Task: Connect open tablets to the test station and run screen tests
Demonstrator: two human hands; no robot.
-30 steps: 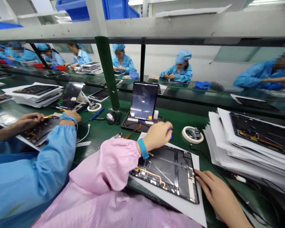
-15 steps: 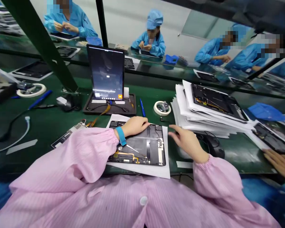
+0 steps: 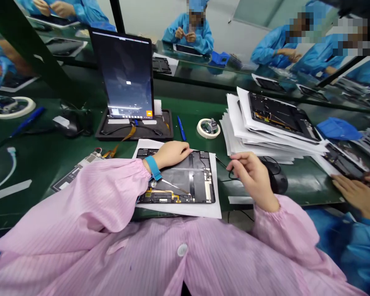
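Note:
My left hand point(image 3: 171, 154), with a blue wrist strap point(image 3: 152, 168), rests on the top left of an opened tablet point(image 3: 175, 177), whose black interior shows gold flex cables. Whether those fingers hold anything is hidden. The tablet lies on a white paper sheet point(image 3: 217, 181). My right hand point(image 3: 253, 176) is just off the tablet's right side, pinching a thin black cord point(image 3: 223, 166), which runs towards the tablet's upper right corner.
An upright tablet in a black stand point(image 3: 134, 130) and a tape roll point(image 3: 207, 128) stand ahead. Papers stacked with tablets point(image 3: 274, 117) and a mouse point(image 3: 278, 177) lie right. A co-worker's hand point(image 3: 359, 195) is at far right.
My view has swung down and right. My right hand has moved up and right, its fingers closing on the cord. My left hand has shifted slightly left across the tablet.

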